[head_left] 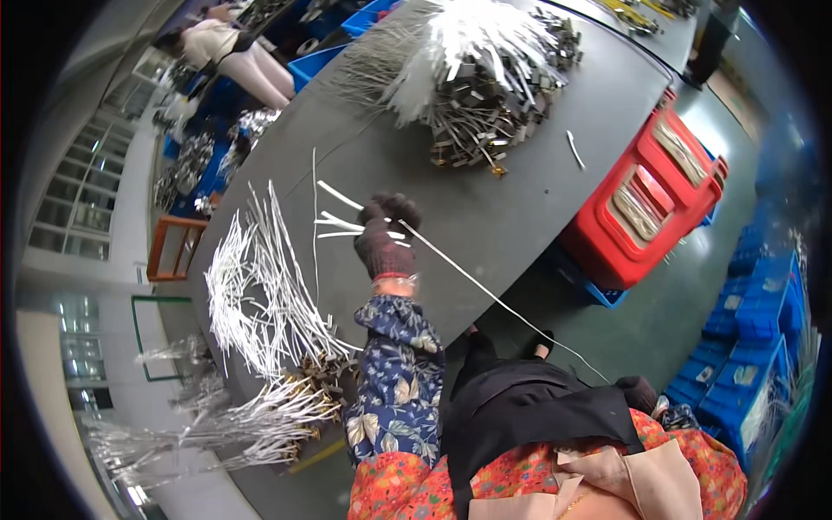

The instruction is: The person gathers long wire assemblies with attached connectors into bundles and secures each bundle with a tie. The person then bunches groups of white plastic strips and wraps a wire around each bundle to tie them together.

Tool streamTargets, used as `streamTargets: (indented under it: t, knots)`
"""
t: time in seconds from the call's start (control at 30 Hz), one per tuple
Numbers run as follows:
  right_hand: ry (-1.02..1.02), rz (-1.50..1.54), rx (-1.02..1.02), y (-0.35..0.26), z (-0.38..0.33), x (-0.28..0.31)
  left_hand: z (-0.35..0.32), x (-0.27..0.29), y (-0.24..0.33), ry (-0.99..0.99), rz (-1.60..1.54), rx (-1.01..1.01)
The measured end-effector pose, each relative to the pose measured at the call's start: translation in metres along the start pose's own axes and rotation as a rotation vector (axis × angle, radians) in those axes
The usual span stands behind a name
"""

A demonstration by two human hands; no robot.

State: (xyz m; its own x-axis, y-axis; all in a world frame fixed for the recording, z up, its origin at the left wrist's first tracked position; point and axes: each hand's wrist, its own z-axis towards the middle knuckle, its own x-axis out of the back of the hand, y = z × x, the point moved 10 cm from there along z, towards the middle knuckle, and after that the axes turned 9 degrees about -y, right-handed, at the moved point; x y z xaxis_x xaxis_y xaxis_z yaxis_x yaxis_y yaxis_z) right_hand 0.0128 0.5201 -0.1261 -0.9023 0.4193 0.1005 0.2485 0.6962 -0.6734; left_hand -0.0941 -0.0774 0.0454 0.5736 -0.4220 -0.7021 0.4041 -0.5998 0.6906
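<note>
My left hand (388, 236), in a dark knitted glove, is out over the grey table, closed round several short white strips (340, 224) whose ends stick out on its left. From the same hand a long thin white wire (494, 296) runs down past the table edge to the right. It reaches my right hand (640, 394), also in a dark glove and curled low beside my black apron; its fingers show only in part. On the table left of my left hand lies a large bundle of white wires (251, 295), with brownish ends gathered near my sleeve.
A big heap of white wires with metal connectors (485, 104) covers the far table. A red lidded bin (637, 199) stands right of the table edge. Stacked blue crates (737, 364) are at far right. A person (247, 61) bends over beyond the table at upper left.
</note>
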Motion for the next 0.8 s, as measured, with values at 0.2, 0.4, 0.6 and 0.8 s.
streamTargets:
  t: [0.2, 0.4, 0.6, 0.8]
  knots:
    - [0.016, 0.04, -0.007, -0.012, -0.007, -0.003, -0.007, -0.04, 0.021, -0.043, 0.29, -0.032]
    - [0.05, 0.16, -0.333, -0.04, -0.024, -0.001, -0.033, -0.057, 0.005, -0.11, 0.416, 0.034]
    - [0.067, 0.339, -0.112, -0.081, 0.007, -0.014, -0.073, -0.036, -0.084, -0.395, 0.392, 0.36]
    - [-0.012, 0.382, -0.044, -0.155, 0.048, -0.01, -0.094, -0.015, -0.085, -0.344, 0.809, 0.262]
